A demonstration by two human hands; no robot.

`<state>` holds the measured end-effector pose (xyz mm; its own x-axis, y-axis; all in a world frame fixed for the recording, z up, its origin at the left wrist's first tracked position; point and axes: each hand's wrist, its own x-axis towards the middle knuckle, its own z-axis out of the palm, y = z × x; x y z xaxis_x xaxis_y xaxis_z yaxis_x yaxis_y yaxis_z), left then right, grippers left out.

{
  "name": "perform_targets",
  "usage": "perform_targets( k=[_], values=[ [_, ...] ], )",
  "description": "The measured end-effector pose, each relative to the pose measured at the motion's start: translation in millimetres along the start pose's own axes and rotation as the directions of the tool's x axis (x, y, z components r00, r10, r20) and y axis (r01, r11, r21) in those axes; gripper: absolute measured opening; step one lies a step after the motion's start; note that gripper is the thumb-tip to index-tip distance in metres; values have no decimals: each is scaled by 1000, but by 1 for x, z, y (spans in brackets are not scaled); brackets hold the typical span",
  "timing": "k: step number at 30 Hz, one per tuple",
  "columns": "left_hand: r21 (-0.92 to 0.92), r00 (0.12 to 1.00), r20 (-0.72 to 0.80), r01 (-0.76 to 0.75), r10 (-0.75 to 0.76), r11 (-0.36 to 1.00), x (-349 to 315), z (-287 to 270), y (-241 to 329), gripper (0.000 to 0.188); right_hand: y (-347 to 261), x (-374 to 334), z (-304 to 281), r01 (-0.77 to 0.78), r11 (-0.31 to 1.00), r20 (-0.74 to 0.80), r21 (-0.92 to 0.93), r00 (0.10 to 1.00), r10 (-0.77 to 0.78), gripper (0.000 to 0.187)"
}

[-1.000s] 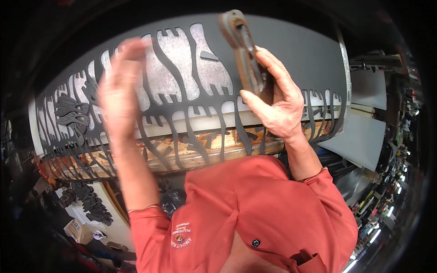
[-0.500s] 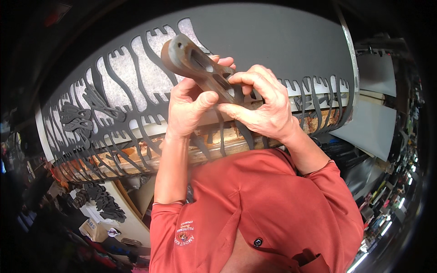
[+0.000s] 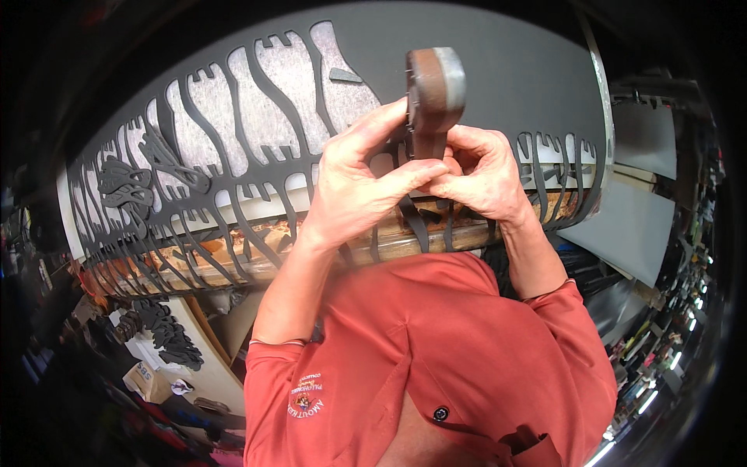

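Observation:
A thick cutting die, brown on one side and grey metal on the other, stands on edge above the work surface, its rounded end up. My left hand is closed around its lower left side, thumb across the near face. My right hand is at its lower right, fingers curled and pinched against the thumb; what lies between them is hidden. Under both hands spreads a dark grey sheet with rows of sole-shaped cut-outs, whitish felt showing through. A small dark strip lies in one cut-out.
Dark cut pieces are heaped on the sheet at the left. The sheet's narrow webs hang over the worn front edge. More dark pieces lie on a lower shelf at left. Pale panels stand at the right.
The die has turned from a slant with its slots showing to upright on edge, and moved right. My left hand went right with it; my right hand's fingers shifted to its lower right side.

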<state>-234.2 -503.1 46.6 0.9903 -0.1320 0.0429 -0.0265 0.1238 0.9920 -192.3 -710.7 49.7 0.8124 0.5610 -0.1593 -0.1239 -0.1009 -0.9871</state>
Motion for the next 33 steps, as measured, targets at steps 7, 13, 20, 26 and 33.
perform_targets(
  k=[7, 13, 20, 26, 33],
  values=[
    [-212, 977, -214, -41, -6, 977, 0, 6, -18, 48, 20, -1, 4, 48, 944, -100, 327, 995, -16, 52],
    [376, 888, -175, -340, 426, 862, 6, 5, -36, 32, 12, -1, -1, 16, 964, -99, 264, 995, 11, 48],
    [192, 913, -356, -138, 201, 972, 6, 1, -28, 12, -10, -13, -1, -148, 964, -210, 220, 958, 195, 35],
    [129, 880, -475, 82, -11, 988, -29, -63, -7, 10, -8, -22, 2, -125, 992, -426, 9, 897, 116, 47],
    [379, 968, -249, 64, 35, 923, -55, -77, 18, 10, -21, 33, 51, 398, 778, 103, -486, 910, -401, 38]
  ],
)
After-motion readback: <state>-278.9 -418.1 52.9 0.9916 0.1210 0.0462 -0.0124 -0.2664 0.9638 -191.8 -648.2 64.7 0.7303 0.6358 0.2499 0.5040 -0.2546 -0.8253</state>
